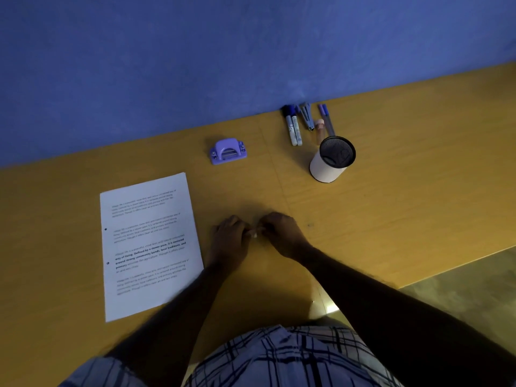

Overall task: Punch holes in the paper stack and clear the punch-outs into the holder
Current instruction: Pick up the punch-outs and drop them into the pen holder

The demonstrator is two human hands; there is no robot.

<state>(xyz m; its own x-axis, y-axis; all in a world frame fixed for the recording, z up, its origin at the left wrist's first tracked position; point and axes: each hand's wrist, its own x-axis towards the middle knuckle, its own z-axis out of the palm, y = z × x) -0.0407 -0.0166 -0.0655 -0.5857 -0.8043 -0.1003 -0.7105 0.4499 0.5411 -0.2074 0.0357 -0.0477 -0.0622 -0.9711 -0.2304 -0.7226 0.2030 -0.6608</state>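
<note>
A white printed paper stack (pixel 150 244) lies flat on the wooden table (pixel 391 196), left of centre, with two small holes along its left margin. The purple hole punch (pixel 228 151) sits behind it near the wall. A white cylindrical holder (pixel 332 159) with a black mesh inside stands at the right. My left hand (pixel 229 237) and my right hand (pixel 282 233) rest on the table just right of the paper, fingertips together over small pale bits (pixel 254 234). Whether either hand pinches them is hidden by the curled fingers.
Several markers and pens (pixel 294 125), a stapler-like tool (pixel 306 116) and a small bottle (pixel 320 131) lie by the blue wall behind the holder. The table's front edge cuts diagonally at lower right, with floor (pixel 460 289) beyond.
</note>
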